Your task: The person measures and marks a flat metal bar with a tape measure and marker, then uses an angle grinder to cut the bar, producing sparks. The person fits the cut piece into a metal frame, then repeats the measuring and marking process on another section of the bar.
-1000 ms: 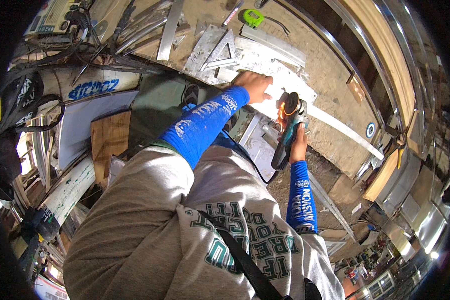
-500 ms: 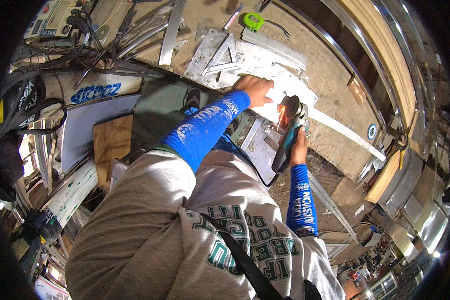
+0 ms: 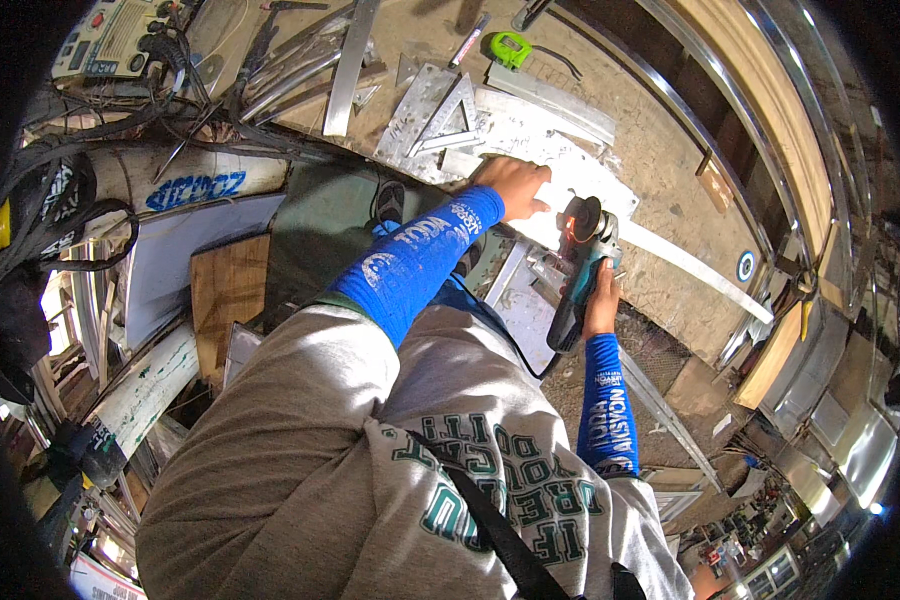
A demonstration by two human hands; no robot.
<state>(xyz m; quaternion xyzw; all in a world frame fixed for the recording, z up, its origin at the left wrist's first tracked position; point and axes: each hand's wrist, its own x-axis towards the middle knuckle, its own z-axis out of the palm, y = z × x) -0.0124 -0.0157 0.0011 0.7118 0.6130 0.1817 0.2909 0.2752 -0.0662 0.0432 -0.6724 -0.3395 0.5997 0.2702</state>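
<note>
My right hand (image 3: 601,303) is closed around the body of a teal and black angle grinder (image 3: 575,290). Its dark round disc (image 3: 581,219) stands at the bench edge, with a small orange glow of sparks beside it. To the left of the disc, my left hand (image 3: 515,187) bends its fingers down over bright metal. This lines up with a long flat metal strip (image 3: 695,266) that runs off to the right across the bench. Glare and the grinder hide the stretch between hand and disc, so the contact point cannot be made out.
On the bench (image 3: 675,165) lie a triangular square (image 3: 450,122), a green tape measure (image 3: 510,48), a marker (image 3: 469,40) and metal offcuts (image 3: 552,100). Cables (image 3: 175,80) tangle at the left near a machine with a control panel (image 3: 105,45). A sandalled foot (image 3: 390,200) shows below.
The stream of sparks at the disc has shrunk to a small glow. The grinder and my right hand sit slightly lower in view; my left hand stays in place on the metal.
</note>
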